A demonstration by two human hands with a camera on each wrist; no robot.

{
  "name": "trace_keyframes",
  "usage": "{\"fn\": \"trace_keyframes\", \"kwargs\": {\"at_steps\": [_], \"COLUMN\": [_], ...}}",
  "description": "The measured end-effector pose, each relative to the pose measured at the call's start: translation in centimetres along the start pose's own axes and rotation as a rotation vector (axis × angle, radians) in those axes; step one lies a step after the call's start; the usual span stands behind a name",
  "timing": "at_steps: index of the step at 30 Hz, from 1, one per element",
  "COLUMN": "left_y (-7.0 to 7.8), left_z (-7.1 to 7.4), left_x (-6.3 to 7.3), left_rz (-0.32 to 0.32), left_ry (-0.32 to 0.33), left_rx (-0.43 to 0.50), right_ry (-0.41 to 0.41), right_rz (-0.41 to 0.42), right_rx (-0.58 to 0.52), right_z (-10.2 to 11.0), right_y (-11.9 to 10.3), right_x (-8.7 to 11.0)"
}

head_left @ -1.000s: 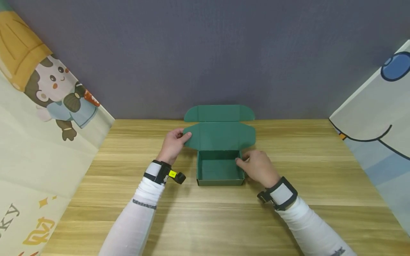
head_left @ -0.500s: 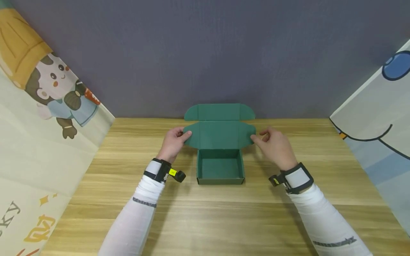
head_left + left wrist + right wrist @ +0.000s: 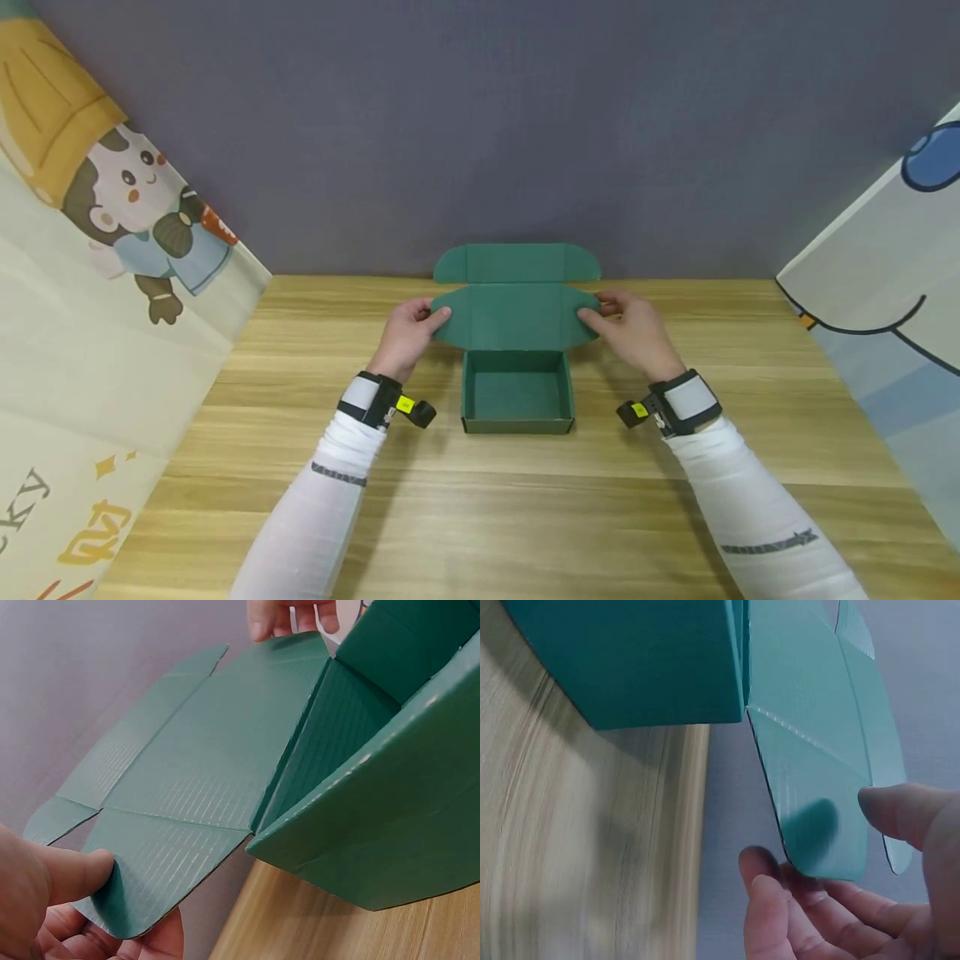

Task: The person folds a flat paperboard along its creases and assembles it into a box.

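Observation:
A green cardboard box (image 3: 517, 425) sits on the table with its lid (image 3: 516, 317) raised at the back. The box is hollow inside, with nothing in it. My left hand (image 3: 405, 337) pinches the lid's left side flap (image 3: 150, 870), thumb on the inner face and fingers behind. On the opposite side, my right hand (image 3: 633, 333) is around the right side flap (image 3: 817, 817), thumb in front and fingertips behind its edge. In the right wrist view the thumb casts a shadow on that flap; whether it presses firmly is hard to tell.
The lid's front panel (image 3: 516, 263) with rounded tabs stands up beyond the lid, close to the grey back wall (image 3: 517, 125). A wood-grain table (image 3: 480, 517) lies under the box. Printed cloths hang at the left (image 3: 97, 350) and right (image 3: 885, 333).
My right hand has left the box's right wall and moved up and back to the lid's right flap, then inward onto it. The left hand has stayed on its flap.

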State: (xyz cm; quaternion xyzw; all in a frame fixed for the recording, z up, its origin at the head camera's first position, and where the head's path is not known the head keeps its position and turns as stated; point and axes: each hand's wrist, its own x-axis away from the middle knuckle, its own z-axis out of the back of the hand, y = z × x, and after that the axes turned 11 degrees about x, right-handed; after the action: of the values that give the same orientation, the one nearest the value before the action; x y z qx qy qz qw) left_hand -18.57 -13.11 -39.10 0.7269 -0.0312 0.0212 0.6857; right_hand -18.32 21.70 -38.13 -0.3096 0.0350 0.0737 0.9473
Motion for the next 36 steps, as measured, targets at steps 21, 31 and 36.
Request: {"fn": "trace_keyframes", "kwargs": {"at_steps": [21, 31, 36], "left_y": [0.3, 0.6, 0.7], "left_z": [-0.6, -1.4, -1.9], "left_x": [0.5, 1.2, 1.4], "left_rz": [-0.052, -0.251, -0.34], "left_ry": [0.056, 0.124, 0.134], "left_rx": [-0.091, -0.255, -0.296], "right_ry": [0.024, 0.229, 0.312], "right_rz": [0.026, 0.126, 0.164], "right_rx": [-0.035, 0.077, 0.116], "right_z": [-0.2, -0.6, -1.0], "right_y": [-0.7, -2.2, -2.8], "right_x": [0.4, 1.4, 1.6]}}
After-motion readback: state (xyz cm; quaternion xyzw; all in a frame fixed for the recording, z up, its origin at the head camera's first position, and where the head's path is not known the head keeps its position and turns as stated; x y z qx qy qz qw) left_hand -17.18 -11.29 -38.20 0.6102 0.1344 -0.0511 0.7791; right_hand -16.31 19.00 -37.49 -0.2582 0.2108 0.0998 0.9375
